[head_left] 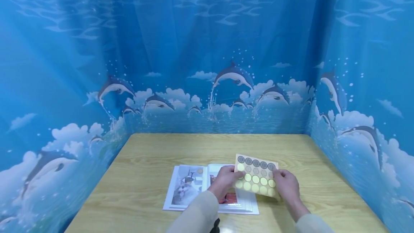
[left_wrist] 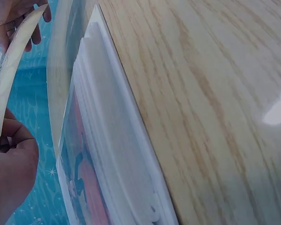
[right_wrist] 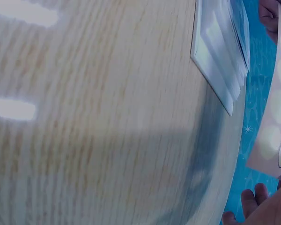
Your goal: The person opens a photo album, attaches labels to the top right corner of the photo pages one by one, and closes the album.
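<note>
A sheet of round stickers [head_left: 256, 179], with dark rings along its top row and pale yellow discs below, is held up between both hands. My left hand [head_left: 226, 179] pinches its left edge, thumb on the front face. At the opposite edge my right hand [head_left: 286, 184] grips the sheet near its upper right side. Seen from the left wrist, the sheet [left_wrist: 11, 70] is nearly edge-on and slightly bowed. Below and to the left lies an open photo album [head_left: 250, 206], its right page partly hidden by my left hand and sleeve.
A cat photo [head_left: 185, 188] fills the album's left page, with a small round disc [head_left: 199, 171] at its upper right. The wooden table [head_left: 136, 175] extends around the album. Blue dolphin-print curtains [head_left: 194, 46] enclose the back and both sides.
</note>
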Demonstrator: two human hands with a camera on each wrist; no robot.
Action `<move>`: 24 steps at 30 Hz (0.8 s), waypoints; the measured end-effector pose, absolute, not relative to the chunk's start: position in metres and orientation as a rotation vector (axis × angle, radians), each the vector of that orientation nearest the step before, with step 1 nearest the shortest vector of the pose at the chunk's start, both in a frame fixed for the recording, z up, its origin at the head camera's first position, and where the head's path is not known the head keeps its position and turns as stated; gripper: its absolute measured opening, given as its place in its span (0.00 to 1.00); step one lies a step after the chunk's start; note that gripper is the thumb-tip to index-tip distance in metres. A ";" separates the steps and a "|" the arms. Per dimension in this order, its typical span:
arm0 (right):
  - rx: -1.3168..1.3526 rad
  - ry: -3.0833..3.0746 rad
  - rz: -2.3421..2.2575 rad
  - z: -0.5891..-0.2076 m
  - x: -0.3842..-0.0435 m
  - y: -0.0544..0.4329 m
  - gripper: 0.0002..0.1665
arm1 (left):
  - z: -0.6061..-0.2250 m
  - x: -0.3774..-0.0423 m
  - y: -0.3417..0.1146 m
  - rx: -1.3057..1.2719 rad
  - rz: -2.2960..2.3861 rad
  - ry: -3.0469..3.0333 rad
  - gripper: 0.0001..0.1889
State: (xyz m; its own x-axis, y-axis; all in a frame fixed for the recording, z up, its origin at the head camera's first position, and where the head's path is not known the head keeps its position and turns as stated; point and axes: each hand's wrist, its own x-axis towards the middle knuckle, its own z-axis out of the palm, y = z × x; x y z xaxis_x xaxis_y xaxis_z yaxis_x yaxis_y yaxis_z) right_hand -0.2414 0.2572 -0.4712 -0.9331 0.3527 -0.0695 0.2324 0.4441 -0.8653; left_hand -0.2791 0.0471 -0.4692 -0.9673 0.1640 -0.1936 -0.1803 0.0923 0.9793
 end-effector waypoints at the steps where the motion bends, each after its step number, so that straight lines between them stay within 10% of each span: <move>1: -0.532 -2.562 1.505 -0.471 -0.242 0.256 0.31 | -0.470 -0.279 0.047 -0.015 1.959 2.115 0.08; 9: -0.423 -2.560 1.409 -0.471 -0.244 0.251 0.37 | -0.470 -0.277 0.045 -0.038 2.017 2.074 0.10; 24: 0.202 -2.522 0.692 -0.469 -0.244 0.202 0.14 | -0.473 -0.271 0.041 0.078 2.068 2.018 0.13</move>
